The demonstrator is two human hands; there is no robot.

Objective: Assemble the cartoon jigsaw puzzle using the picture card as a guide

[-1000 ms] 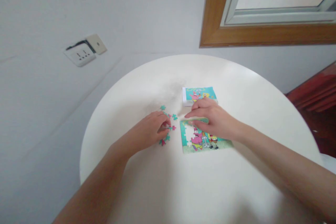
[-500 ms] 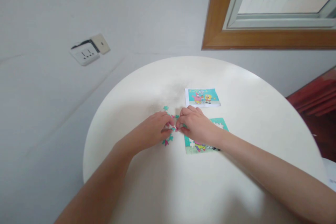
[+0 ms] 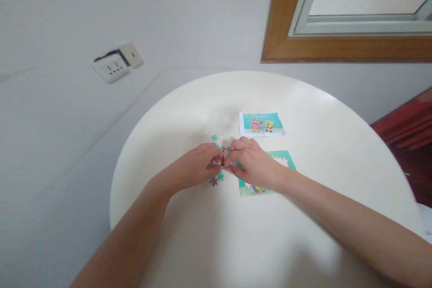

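Puzzle piece (image 3: 222, 160) (small, reddish, outline blurred) is pinched by left hand (image 3: 196, 164) and right hand (image 3: 250, 159).

Round white table (image 3: 192, 238), as I saw it: the left hand (image 3: 200, 163) and right hand (image 3: 249, 161) were nearly fingertip to fingertip, their grip blurred. Loose puzzle pieces (image 3: 220, 175) lay around twelve and six o'clock; a part-covered puzzle (image 3: 285, 155) at three; a picture card (image 3: 262, 125) at half past one, a window (image 3: 361, 2) beyond; a wall socket (image 3: 112, 68) at ten.
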